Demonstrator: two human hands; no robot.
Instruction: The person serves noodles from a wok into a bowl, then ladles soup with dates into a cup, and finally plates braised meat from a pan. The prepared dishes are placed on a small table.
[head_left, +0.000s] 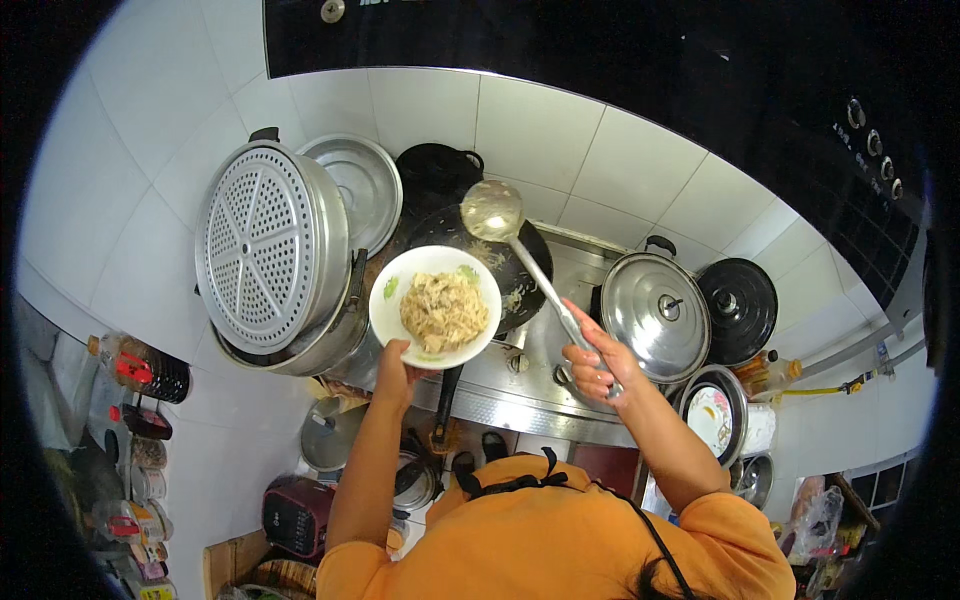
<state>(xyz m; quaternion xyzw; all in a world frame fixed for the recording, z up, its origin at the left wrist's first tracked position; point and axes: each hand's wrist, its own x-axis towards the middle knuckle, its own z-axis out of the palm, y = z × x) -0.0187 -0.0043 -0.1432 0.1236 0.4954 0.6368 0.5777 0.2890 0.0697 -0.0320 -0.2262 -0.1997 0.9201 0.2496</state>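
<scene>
My left hand (400, 371) grips the near rim of a white bowl (386, 322) with green leaf prints. Inside lies a mound of cooked noodle-like food (444, 311) in pale strands. My right hand (604, 360) is closed around the handle of a metal ladle (493, 210), whose round head hangs up and to the right of the bowl. Beneath both is a black wok (529, 277) on the gas stove (551, 375), with pale food bits in it. The bowl hides part of the wok, whose dark handle (448, 401) points towards me.
On the left stands a large steamer pot (255, 251) with a perforated tray, beside a metal lid (360, 187). A lidded metal pot (654, 319) and a black lid (739, 311) are at the right. Overhead juts the black range hood (600, 52). Bottles (142, 367) line the left side.
</scene>
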